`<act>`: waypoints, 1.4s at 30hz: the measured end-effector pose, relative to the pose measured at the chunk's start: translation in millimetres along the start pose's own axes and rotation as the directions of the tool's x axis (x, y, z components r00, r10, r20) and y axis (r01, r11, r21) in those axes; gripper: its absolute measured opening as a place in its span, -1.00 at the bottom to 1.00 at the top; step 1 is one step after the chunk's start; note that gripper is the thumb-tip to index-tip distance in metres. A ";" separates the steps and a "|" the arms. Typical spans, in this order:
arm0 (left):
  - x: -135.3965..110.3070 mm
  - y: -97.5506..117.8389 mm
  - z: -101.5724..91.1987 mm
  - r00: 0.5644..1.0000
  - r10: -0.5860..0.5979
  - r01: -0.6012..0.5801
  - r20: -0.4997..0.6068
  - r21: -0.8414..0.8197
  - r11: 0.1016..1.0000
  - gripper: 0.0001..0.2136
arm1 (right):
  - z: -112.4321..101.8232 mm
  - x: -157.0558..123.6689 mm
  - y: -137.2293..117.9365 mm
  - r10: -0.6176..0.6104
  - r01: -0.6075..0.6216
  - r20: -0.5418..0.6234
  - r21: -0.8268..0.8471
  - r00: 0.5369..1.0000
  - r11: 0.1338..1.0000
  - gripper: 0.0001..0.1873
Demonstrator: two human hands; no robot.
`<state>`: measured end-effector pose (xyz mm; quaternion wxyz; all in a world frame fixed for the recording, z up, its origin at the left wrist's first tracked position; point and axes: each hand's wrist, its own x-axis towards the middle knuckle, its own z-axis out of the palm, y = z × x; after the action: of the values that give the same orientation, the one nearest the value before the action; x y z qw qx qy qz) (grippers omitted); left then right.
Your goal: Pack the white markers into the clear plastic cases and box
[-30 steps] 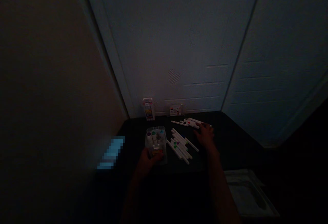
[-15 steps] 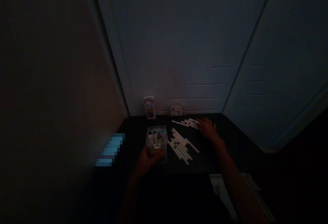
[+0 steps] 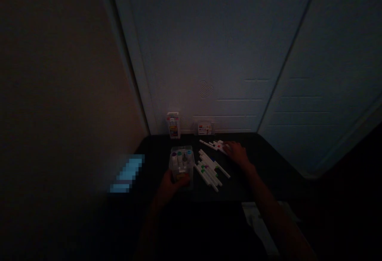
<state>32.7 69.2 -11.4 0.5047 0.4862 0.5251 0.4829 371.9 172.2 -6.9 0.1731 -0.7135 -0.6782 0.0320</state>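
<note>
My left hand (image 3: 171, 185) is wrapped round the front left of a clear plastic case (image 3: 182, 169), its thumb across the coloured label. Inside the case stand several white markers with purple, green, grey and light blue ends. Beside it on the dark table lies a group of white markers (image 3: 209, 171) with green, purple and blue bands. Farther back, my right hand (image 3: 237, 153) is at the right end of a second marker pile (image 3: 216, 145), its fingers curled down on a marker. Dim light partly hides the fingertips.
Against the back wall (image 3: 205, 54) stand an upright clear marker case (image 3: 173, 125) and a low clear box (image 3: 205, 128) with a printed label. The dark table's (image 3: 155, 153) left edge is near a side wall. A pale object (image 3: 259, 221) is below the table's front edge at right.
My right hand has shifted a little left over the rear marker pile, and its fingers have drawn in. The left hand keeps its hold on the case.
</note>
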 end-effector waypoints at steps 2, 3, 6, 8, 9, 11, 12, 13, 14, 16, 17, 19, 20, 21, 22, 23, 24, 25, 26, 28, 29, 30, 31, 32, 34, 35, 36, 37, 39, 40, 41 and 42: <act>1.0 -2.7 -0.7 1.000 -0.018 0.018 -0.012 0.016 1.000 -0.43 | 0.8 -3.0 2.2 -0.001 0.001 -0.010 0.011 1.000 1.000 -0.56; 1.7 -4.3 -1.1 1.000 -0.017 0.017 -0.016 0.021 1.000 -0.43 | 1.4 -4.5 3.7 -0.002 0.002 -0.015 0.020 1.000 1.000 -0.55; 3.2 -7.2 -1.5 1.000 0.007 -0.007 -0.015 0.012 1.000 -0.41 | 3.2 -8.5 8.8 -0.007 0.009 -0.033 0.057 0.999 0.998 -0.52; 2.8 -6.3 -1.2 1.000 0.010 -0.010 -0.008 0.001 1.000 -0.38 | 4.3 -10.4 12.1 -0.012 0.016 -0.045 0.087 0.999 0.996 -0.51; 2.4 -5.4 -1.0 1.000 0.011 -0.011 -0.005 -0.002 1.000 -0.37 | 4.7 -11.0 13.6 -0.015 0.020 -0.050 0.103 0.999 0.994 -0.51; 1.4 -3.7 -0.8 1.000 0.012 -0.012 -0.009 -0.002 1.000 -0.35 | 5.3 -11.3 15.9 -0.018 0.026 -0.059 0.132 0.998 0.991 -0.50; 1.3 -3.4 -0.9 1.000 0.013 -0.013 -0.011 -0.003 1.000 -0.35 | 5.6 -11.1 16.8 -0.020 0.029 -0.063 0.146 0.998 0.989 -0.51; 1.3 -3.5 -1.0 1.000 0.015 -0.015 -0.010 -0.005 1.000 -0.35 | 5.8 -10.7 17.4 -0.021 0.031 -0.066 0.157 0.998 0.987 -0.52; 1.7 -4.0 -1.3 1.000 0.015 -0.015 -0.005 -0.004 1.000 -0.34 | 6.0 -10.2 17.8 -0.021 0.033 -0.070 0.168 0.997 0.985 -0.54; 3.0 -6.1 -1.8 1.000 0.016 -0.016 0.004 -0.001 1.000 -0.34 | 6.3 -9.2 18.3 -0.020 0.035 -0.080 0.184 0.997 0.982 -0.59; 3.9 -7.4 -2.1 1.000 0.018 -0.018 0.004 0.002 1.000 -0.33 | 6.4 -8.9 18.5 -0.019 0.035 -0.086 0.190 0.996 0.981 -0.61; 5.6 -9.9 -2.4 1.000 0.018 -0.018 -0.003 0.001 1.000 -0.32 | 6.4 -8.6 18.8 -0.016 0.036 -0.101 0.201 0.995 0.979 -0.64; 6.3 -10.9 -2.5 1.000 0.019 -0.019 -0.003 -0.003 1.000 -0.32 | 6.4 -8.6 19.0 -0.014 0.037 -0.109 0.207 0.994 0.978 -0.65; 6.8 -11.6 -2.6 1.000 0.024 -0.024 0.002 -0.007 1.000 -0.33 | 6.4 -8.8 19.3 -0.012 0.037 -0.119 0.213 0.993 0.976 -0.66; 7.2 -12.1 -2.7 1.000 0.028 -0.028 0.007 -0.010 1.000 -0.33 | 6.6 -9.1 19.6 -0.010 0.039 -0.129 0.220 0.992 0.975 -0.66; 7.5 -12.4 -2.7 1.000 0.028 -0.028 0.011 -0.011 1.000 -0.34 | 6.9 -9.3 20.0 -0.009 0.041 -0.141 0.228 0.990 0.973 -0.66; 7.6 -12.6 -2.8 1.000 0.023 -0.023 0.016 -0.012 1.000 -0.34 | 7.4 -9.5 20.4 -0.009 0.046 -0.154 0.236 0.988 0.971 -0.66; 7.7 -12.6 -2.8 1.000 0.017 -0.017 0.015 -0.011 1.000 -0.35 | 8.2 -9.5 20.9 -0.010 0.051 -0.167 0.246 0.986 0.968 -0.67; 7.6 -12.7 -2.8 1.000 0.014 -0.014 0.015 -0.011 1.000 -0.35 | 9.1 -9.4 21.4 -0.010 0.058 -0.182 0.257 0.983 0.965 -0.68; 7.6 -12.8 -2.6 1.000 0.018 -0.018 0.023 -0.012 1.000 -0.37 | 11.6 -8.3 22.2 -0.009 0.071 -0.215 0.284 0.977 0.956 -0.69; 7.6 -13.0 -2.5 0.999 0.022 -0.022 0.024 -0.010 1.000 -0.38 | 13.1 -7.4 22.5 -0.006 0.079 -0.236 0.300 0.972 0.951 -0.69; 7.8 -13.2 -2.4 0.999 0.025 -0.025 0.019 -0.007 1.000 -0.39 | 14.5 -6.3 22.6 -0.002 0.088 -0.261 0.317 0.965 0.944 -0.68; 8.0 -13.6 -2.3 1.000 0.027 -0.027 0.011 -0.004 1.000 -0.39 | 15.9 -5.0 22.7 0.004 0.098 -0.290 0.337 0.957 0.936 -0.66; 8.4 -14.0 -2.4 1.000 0.027 -0.027 0.006 -0.002 1.000 -0.39 | 17.0 -3.6 22.6 0.012 0.109 -0.322 0.357 0.947 0.928 -0.63; 9.3 -15.0 -2.8 0.999 0.032 -0.032 -0.005 0.000 0.999 -0.37 | 18.2 -0.7 22.6 0.037 0.131 -0.385 0.403 0.922 0.906 -0.56; 9.9 -15.6 -3.1 0.999 0.039 -0.039 -0.006 -0.003 0.999 -0.37 | 18.1 0.6 22.6 0.053 0.141 -0.414 0.425 0.909 0.894 -0.52; 10.3 -16.1 -3.5 0.999 0.043 -0.043 -0.003 -0.005 0.999 -0.36 | 17.6 1.8 22.7 0.070 0.151 -0.439 0.448 0.896 0.881 -0.50; 10.6 -16.4 -3.9 0.999 0.043 -0.043 -0.003 -0.009 0.999 -0.35 | 16.8 2.8 22.9 0.087 0.160 -0.461 0.469 0.883 0.869 -0.48; 10.5 -16.1 -4.2 0.999 0.034 -0.034 -0.003 -0.017 0.999 -0.34 | 14.5 4.0 23.0 0.120 0.179 -0.499 0.509 0.858 0.842 -0.47; 10.0 -15.5 -4.0 1.000 0.027 -0.027 0.000 -0.020 0.999 -0.34 | 13.2 4.1 22.8 0.135 0.188 -0.512 0.530 0.848 0.827 -0.47; 9.4 -14.6 -3.6 1.000 0.019 -0.019 0.002 -0.022 1.000 -0.34 | 12.1 3.9 22.2 0.149 0.197 -0.520 0.551 0.841 0.811 -0.46; 8.6 -13.6 -3.1 1.000 0.011 -0.011 0.007 -0.025 1.000 -0.35 | 11.0 3.3 21.4 0.160 0.205 -0.520 0.575 0.839 0.792 -0.46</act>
<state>29.1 76.9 -25.4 0.5099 0.4845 0.5144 0.4906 389.5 177.2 -22.8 0.5789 -0.5893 -0.5620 0.0427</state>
